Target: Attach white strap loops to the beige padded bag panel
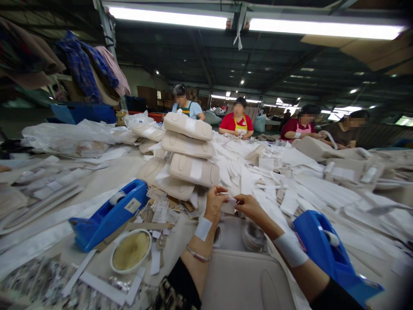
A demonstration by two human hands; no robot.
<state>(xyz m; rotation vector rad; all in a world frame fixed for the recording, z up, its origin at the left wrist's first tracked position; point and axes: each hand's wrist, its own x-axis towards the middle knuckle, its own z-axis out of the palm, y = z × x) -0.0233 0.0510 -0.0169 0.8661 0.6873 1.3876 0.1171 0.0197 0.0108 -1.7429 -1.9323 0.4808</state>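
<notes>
Both my hands meet over the middle of the table. My left hand [215, 202] pinches one side of a small white paper piece [228, 206], and my right hand [248, 204] pinches the other side. White tape wraps each wrist. A cream padded piece [241, 280] lies flat just below my forearms. A stack of three cream padded pieces [190, 146] rises just beyond my hands.
A blue tape dispenser [108, 215] sits at left, another blue tape dispenser [329, 249] at right. A round tin of yellowish glue [130, 252] lies near my left arm. White strips and scraps [290, 185] cover the table. Several other people [237, 118] work at the far side.
</notes>
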